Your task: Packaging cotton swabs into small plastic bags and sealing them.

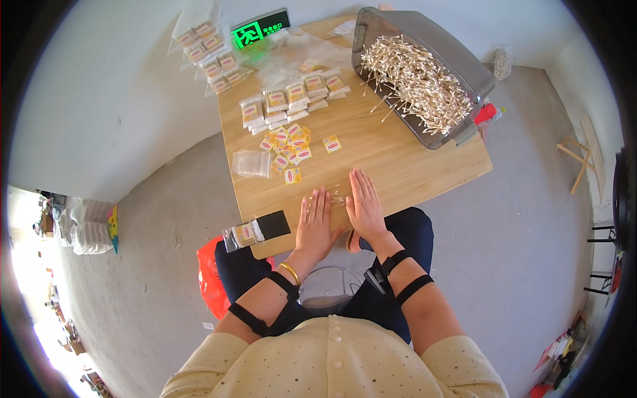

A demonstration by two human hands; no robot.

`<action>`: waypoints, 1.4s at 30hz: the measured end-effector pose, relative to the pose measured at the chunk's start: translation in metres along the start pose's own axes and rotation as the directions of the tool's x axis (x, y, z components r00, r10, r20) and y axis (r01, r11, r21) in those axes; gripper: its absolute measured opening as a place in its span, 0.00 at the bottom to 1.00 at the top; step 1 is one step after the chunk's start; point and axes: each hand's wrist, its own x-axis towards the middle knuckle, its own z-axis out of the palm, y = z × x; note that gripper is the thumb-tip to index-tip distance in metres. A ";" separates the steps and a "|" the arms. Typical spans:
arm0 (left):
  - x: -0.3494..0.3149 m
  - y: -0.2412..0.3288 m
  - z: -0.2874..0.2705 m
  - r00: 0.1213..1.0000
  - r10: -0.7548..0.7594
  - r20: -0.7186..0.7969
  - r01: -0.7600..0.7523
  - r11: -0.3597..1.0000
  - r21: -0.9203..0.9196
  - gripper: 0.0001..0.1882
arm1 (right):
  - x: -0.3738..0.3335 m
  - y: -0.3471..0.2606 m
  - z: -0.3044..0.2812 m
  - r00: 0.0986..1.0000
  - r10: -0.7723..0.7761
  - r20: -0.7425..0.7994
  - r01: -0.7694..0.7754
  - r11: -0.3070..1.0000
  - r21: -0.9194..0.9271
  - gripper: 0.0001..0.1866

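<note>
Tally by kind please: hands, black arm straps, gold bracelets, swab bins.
Hands: 2
Arm straps: 4
Bracelet: 1
Swab bin: 1
Total: 8

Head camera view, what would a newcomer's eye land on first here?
Probably the big gray bin heaped with cotton swabs, at the table's far right. Next, the glowing green sign by the wall, far left. Then the left hand and right hand, flat beside loose swabs near the front edge.
</note>
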 end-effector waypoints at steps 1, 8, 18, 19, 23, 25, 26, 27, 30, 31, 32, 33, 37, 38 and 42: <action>-0.001 0.002 0.000 1.000 -0.004 -0.021 0.004 0.999 -0.032 0.51 | 0.000 -0.001 0.000 1.000 0.007 -0.004 -0.007 1.000 -0.014 0.33; 0.038 -0.013 -0.002 0.995 -0.079 -0.063 0.083 0.995 0.056 0.52 | 0.002 -0.005 0.001 1.000 0.024 0.013 -0.022 0.997 -0.080 0.31; 0.053 -0.020 -0.014 0.992 -0.124 0.026 0.124 0.992 0.033 0.58 | 0.001 -0.006 0.004 0.999 0.042 -0.020 -0.045 0.991 -0.127 0.31; 0.053 -0.020 -0.015 0.992 -0.123 0.041 0.122 0.992 0.018 0.57 | 0.001 -0.007 0.003 0.999 0.042 -0.024 -0.045 0.991 -0.126 0.31; 0.045 -0.019 -0.011 0.996 -0.082 -0.017 0.083 0.995 0.056 0.56 | 0.002 -0.007 0.003 0.999 0.046 -0.009 -0.046 0.991 -0.123 0.30; 0.036 -0.016 -0.007 0.997 -0.044 0.061 0.036 0.992 0.124 0.53 | 0.001 -0.006 0.005 0.999 0.042 -0.025 -0.045 0.991 -0.126 0.30; 0.033 -0.014 -0.005 0.997 -0.039 0.063 0.031 0.992 0.125 0.53 | 0.000 -0.006 0.006 0.999 0.034 -0.038 -0.038 0.991 -0.128 0.30; 0.031 -0.012 -0.005 0.998 -0.036 0.059 0.030 0.996 0.086 0.53 | 0.001 -0.006 0.006 0.999 0.035 -0.040 -0.039 0.991 -0.126 0.30; 0.023 -0.006 -0.004 0.999 -0.021 0.030 0.020 1.000 0.017 0.52 | 0.002 -0.007 0.005 0.999 0.044 -0.026 -0.048 0.989 -0.138 0.30; 0.021 -0.004 -0.003 1.000 -0.009 0.003 0.009 1.000 -0.015 0.52 | 0.002 -0.007 0.005 0.998 0.048 -0.026 -0.051 0.989 -0.135 0.30; 0.019 -0.003 -0.001 1.000 -0.008 0.003 0.008 1.000 -0.012 0.52 | 0.002 -0.007 0.005 0.998 0.052 -0.025 -0.055 0.990 -0.133 0.30; 0.018 -0.001 -0.002 1.000 -0.014 0.023 0.014 1.000 -0.003 0.51 | 0.001 -0.008 0.005 0.998 0.052 -0.028 -0.055 0.990 -0.130 0.30; 0.014 0.002 -0.003 1.000 -0.008 0.016 0.008 1.000 0.023 0.53 | 0.001 -0.006 0.006 0.998 0.050 -0.040 -0.054 0.990 -0.129 0.30; 0.015 0.000 -0.003 1.000 -0.005 0.016 0.005 1.000 0.025 0.53 | 0.000 -0.005 0.006 0.998 0.041 -0.047 -0.047 0.989 -0.139 0.30; 0.024 -0.009 -0.012 1.000 0.013 0.022 -0.012 1.000 -0.015 0.57 | 0.000 -0.005 0.007 0.998 0.032 -0.056 -0.040 0.989 -0.141 0.30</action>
